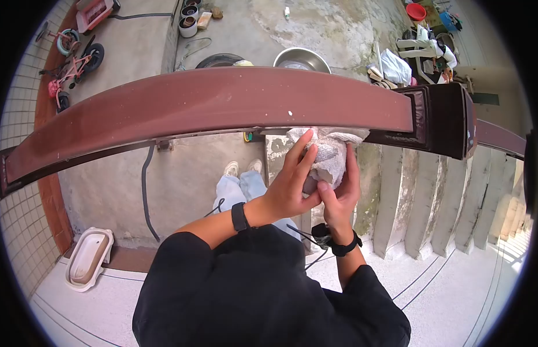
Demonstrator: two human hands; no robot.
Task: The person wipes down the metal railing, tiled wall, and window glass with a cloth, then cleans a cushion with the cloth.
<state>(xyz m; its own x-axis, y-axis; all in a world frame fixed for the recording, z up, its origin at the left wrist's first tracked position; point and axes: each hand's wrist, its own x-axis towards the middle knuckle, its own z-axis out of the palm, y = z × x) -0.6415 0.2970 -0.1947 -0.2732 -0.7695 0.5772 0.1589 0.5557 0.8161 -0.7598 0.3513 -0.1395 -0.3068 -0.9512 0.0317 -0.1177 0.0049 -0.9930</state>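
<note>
A crumpled, whitish cloth (328, 161) is bunched between my two hands, just under the lower edge of a reddish-brown handrail (234, 98). My left hand (292, 178) holds its left side, the fingers pointing up along it. From the right, my right hand (343, 196) grips the cloth with the thumb in front and the fingers up its far side. The top of the cloth meets the rail's lower edge. Parts of the fingers behind the cloth are hidden.
A dark post (445, 120) joins the rail at right, above pale stair steps (413, 196). Below lie a metal basin (303, 58), a pink child's bicycle (75, 68) and a red bowl (416, 11). A white trough-like planter (90, 258) sits at lower left.
</note>
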